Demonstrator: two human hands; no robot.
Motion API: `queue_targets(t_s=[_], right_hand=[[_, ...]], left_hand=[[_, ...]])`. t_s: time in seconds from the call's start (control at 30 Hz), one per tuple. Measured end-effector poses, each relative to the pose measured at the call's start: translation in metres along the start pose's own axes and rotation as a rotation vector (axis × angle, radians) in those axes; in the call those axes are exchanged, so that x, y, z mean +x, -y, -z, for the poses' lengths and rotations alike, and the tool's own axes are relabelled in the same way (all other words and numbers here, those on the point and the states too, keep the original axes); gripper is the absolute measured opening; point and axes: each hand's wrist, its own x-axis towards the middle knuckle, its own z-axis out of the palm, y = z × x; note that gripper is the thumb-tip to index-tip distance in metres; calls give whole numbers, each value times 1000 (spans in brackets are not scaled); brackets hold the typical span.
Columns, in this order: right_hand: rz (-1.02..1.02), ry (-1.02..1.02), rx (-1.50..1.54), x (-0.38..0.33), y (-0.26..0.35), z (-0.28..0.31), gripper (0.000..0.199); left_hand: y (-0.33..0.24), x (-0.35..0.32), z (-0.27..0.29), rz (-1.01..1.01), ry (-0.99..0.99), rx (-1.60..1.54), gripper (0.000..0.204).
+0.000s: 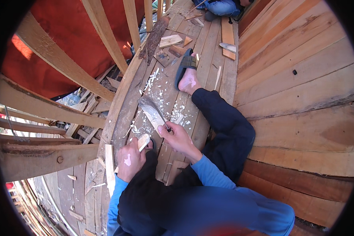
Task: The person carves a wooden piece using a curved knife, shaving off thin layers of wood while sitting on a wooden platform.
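Note:
In the middle of the view my right hand (179, 140) is closed round the dark handle of a large knife. Its broad grey blade (152, 111) points up and to the left, over the planks, with my thumb laid along the blade near the handle. Lower and to the left, my left hand (130, 160) grips a short pale stick of wood (144, 141), whose cut end sticks up out of the fist. The blade and the stick are apart. Pale wood shavings (150, 80) lie scattered on the planks beyond both hands.
My sandalled foot (188, 76) rests on the planks ahead. Wood offcuts (171, 41) and a bark-covered log (155, 37) lie farther off. A plank wall (298, 98) rises on the right; slatted railings (47, 159) stand on the left. Another person's leg (222, 8) shows at the top.

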Motion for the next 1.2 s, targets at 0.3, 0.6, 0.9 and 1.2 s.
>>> queue_targets(t_s=[0.3,0.6,0.9,1.2], right_hand=[[97,199,339,-22,15,-7,22],[94,132,236,-25,16,-19,18],[244,-25,-7,-10,-25,-36,19],[277,-40,20,-8,-15,-41,21]], left_hand=[[-1,-4,5,-83,205,-44,25],[5,-10,6,-80,162,-101,22],[11,-13,8,-80,177,-147,23],[20,-15,-3,-66,163,-106,26]])
